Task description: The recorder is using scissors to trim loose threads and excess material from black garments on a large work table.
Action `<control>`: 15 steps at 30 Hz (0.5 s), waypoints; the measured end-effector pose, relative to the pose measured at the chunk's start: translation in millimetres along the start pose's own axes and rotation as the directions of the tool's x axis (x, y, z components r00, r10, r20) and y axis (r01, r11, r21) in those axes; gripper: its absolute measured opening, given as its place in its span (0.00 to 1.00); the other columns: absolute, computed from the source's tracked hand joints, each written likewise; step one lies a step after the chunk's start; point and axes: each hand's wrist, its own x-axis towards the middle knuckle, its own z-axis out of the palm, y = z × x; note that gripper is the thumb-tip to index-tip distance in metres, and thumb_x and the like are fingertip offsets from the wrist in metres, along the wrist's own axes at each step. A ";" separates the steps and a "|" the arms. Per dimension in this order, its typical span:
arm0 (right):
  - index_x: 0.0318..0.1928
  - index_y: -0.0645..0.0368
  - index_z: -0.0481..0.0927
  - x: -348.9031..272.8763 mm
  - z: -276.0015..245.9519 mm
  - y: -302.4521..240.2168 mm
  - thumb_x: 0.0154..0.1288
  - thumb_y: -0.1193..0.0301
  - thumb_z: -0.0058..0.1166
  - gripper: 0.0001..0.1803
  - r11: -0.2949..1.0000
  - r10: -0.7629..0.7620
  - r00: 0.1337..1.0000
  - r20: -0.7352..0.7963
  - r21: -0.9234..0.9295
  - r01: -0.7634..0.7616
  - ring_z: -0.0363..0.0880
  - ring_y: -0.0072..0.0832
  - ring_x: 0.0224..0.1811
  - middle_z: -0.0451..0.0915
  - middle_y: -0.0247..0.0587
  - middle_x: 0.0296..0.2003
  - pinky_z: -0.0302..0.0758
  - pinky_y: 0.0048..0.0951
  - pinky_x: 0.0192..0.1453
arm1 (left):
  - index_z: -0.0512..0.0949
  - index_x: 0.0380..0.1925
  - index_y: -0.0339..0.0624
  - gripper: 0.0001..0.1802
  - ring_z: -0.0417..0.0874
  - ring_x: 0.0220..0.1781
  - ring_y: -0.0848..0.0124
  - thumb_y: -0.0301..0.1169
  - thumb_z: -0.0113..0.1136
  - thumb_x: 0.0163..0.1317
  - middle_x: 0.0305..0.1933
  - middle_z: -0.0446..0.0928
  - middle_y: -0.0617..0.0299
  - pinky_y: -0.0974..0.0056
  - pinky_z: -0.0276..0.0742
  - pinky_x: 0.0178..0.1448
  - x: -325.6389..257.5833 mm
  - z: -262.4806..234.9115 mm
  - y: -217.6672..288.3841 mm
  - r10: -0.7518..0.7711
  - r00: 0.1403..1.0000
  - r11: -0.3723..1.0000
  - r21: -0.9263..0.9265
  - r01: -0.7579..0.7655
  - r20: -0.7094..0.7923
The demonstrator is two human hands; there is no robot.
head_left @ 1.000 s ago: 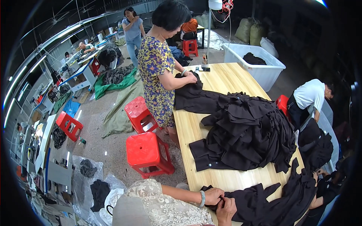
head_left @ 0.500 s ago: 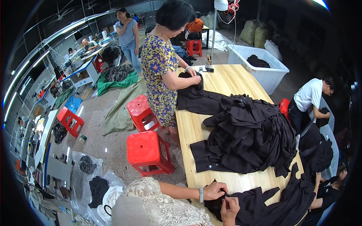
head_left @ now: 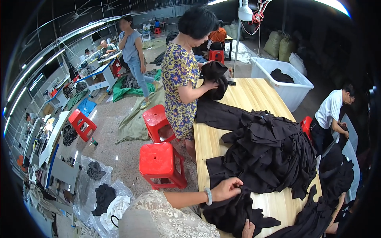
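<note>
My left hand point(head_left: 226, 190), with a pale bracelet at the wrist, pinches the upper edge of a dark garment point(head_left: 230, 214) at the table's near end. My right hand point(head_left: 248, 229) grips the same garment lower down; its other fingers are hidden by the cloth and the picture's edge. The garment hangs loosely between both hands, its lower part over the wooden table point(head_left: 258, 89). Just beyond my left hand lies a large heap of dark garments point(head_left: 274, 152), sleeves and cuffs sticking out.
Across the table a person in a floral dress point(head_left: 180, 91) holds bundled dark cloth point(head_left: 214, 77). Red stools point(head_left: 158, 158) stand left of the table. A white bin point(head_left: 281, 79) is behind it. At the right, a person in white point(head_left: 331, 107) bends over another bin.
My hands, close together before, have moved apart: the left away from me, the right toward the lower edge. The garment is spread between them. The person opposite has lifted the dark cloth.
</note>
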 end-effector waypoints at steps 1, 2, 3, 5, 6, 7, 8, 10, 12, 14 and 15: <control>0.32 0.67 0.79 -1.2 5.4 1.0 0.72 0.58 0.49 0.22 0.991 0.068 0.998 -0.006 0.120 -0.067 0.63 0.35 0.28 0.78 0.50 0.26 0.66 0.40 0.34 | 0.63 0.62 0.38 0.36 0.73 0.38 0.81 0.30 0.70 0.57 0.44 0.69 0.62 0.75 0.73 0.45 -9.3 5.3 -8.6 -0.087 0.988 0.996 -0.023 0.091 0.125; 0.34 0.65 0.79 -4.7 12.5 -11.6 0.72 0.59 0.50 0.19 0.938 0.149 0.989 -0.022 0.319 -0.134 0.64 0.32 0.29 0.77 0.39 0.27 0.67 0.38 0.35 | 0.49 0.71 0.41 0.55 0.71 0.39 0.77 0.35 0.77 0.49 0.46 0.66 0.60 0.71 0.73 0.46 -19.3 14.8 -29.9 -0.104 0.967 0.994 0.042 0.097 0.232; 0.34 0.65 0.79 -7.2 18.6 -19.2 0.72 0.59 0.50 0.19 0.938 0.145 0.989 -0.016 0.319 -0.133 0.64 0.32 0.29 0.77 0.39 0.27 0.67 0.38 0.35 | 0.39 0.74 0.44 0.70 0.69 0.41 0.74 0.39 0.82 0.40 0.47 0.65 0.58 0.68 0.73 0.50 -30.7 24.3 -47.8 -0.146 0.924 0.988 0.107 0.115 0.352; 0.34 0.64 0.77 -11.6 28.5 -31.6 0.73 0.61 0.50 0.17 0.980 -0.110 0.975 -0.191 0.142 0.138 0.68 0.27 0.32 0.75 0.37 0.28 0.70 0.30 0.38 | 0.30 0.74 0.42 0.79 0.72 0.57 0.58 0.43 0.83 0.34 0.62 0.62 0.48 0.57 0.70 0.63 -53.2 48.7 -85.3 0.067 0.881 0.968 0.183 -0.171 0.468; 0.33 0.63 0.74 -17.8 26.6 -38.3 0.74 0.64 0.50 0.16 0.962 -0.266 0.951 -0.158 -0.105 0.251 0.73 0.25 0.38 0.75 0.35 0.30 0.73 0.24 0.43 | 0.31 0.74 0.41 0.76 0.66 0.65 0.50 0.45 0.81 0.36 0.65 0.61 0.41 0.54 0.58 0.70 -59.9 60.7 -80.5 0.129 0.849 0.977 0.083 -0.199 0.513; 0.33 0.63 0.74 -15.2 23.1 -44.9 0.74 0.64 0.50 0.16 0.965 -0.256 0.953 -0.164 -0.110 0.240 0.73 0.25 0.38 0.75 0.35 0.30 0.73 0.24 0.43 | 0.40 0.73 0.37 0.70 0.66 0.66 0.51 0.47 0.79 0.38 0.67 0.61 0.39 0.55 0.59 0.70 -64.5 77.0 -96.5 0.344 0.843 0.925 0.003 -0.379 0.413; 0.34 0.64 0.75 -14.1 15.0 -50.9 0.72 0.67 0.52 0.12 0.984 -0.042 0.994 -0.100 0.169 0.059 0.76 0.27 0.39 0.76 0.37 0.32 0.75 0.25 0.44 | 0.48 0.71 0.35 0.65 0.70 0.63 0.52 0.47 0.79 0.39 0.62 0.66 0.40 0.56 0.63 0.68 -62.3 82.4 -100.5 0.185 0.859 0.977 0.006 -0.214 0.477; 0.24 0.60 0.75 -10.5 14.2 -64.9 0.68 0.69 0.53 0.14 0.860 0.007 0.986 -0.165 0.504 0.078 0.69 0.20 0.23 0.72 0.26 0.20 0.68 0.26 0.28 | 0.69 0.59 0.31 0.46 0.76 0.57 0.55 0.47 0.77 0.43 0.56 0.74 0.42 0.58 0.68 0.65 -52.3 86.6 -96.0 -0.094 0.787 0.993 0.112 0.032 0.610; 0.17 0.62 0.66 1.0 -2.1 -99.0 0.70 0.70 0.53 0.22 0.982 -0.007 0.993 -0.114 0.186 0.028 0.54 0.12 0.21 0.59 0.22 0.14 0.51 0.26 0.21 | 0.75 0.53 0.29 0.41 0.79 0.54 0.58 0.45 0.76 0.41 0.51 0.79 0.46 0.60 0.73 0.61 -41.8 79.5 -106.1 -0.366 0.708 0.925 0.320 0.205 0.604; 0.21 0.66 0.70 15.5 -7.7 -108.4 0.68 0.69 0.55 0.19 0.989 -0.145 0.972 -0.185 -0.038 0.141 0.58 0.14 0.21 0.64 0.30 0.14 0.58 0.27 0.22 | 0.79 0.48 0.31 0.31 0.81 0.50 0.66 0.34 0.75 0.44 0.50 0.81 0.54 0.62 0.75 0.59 -33.7 62.6 -57.2 -0.446 0.577 0.855 0.135 0.501 0.684; 0.24 0.66 0.75 19.6 -9.0 -101.5 0.68 0.69 0.55 0.17 0.995 -0.067 0.979 -0.194 0.062 0.081 0.62 0.15 0.21 0.69 0.31 0.15 0.62 0.25 0.24 | 0.79 0.50 0.31 0.30 0.81 0.51 0.67 0.31 0.74 0.45 0.51 0.81 0.54 0.63 0.74 0.60 -33.6 60.9 -66.0 -0.453 0.530 0.798 0.061 0.599 0.717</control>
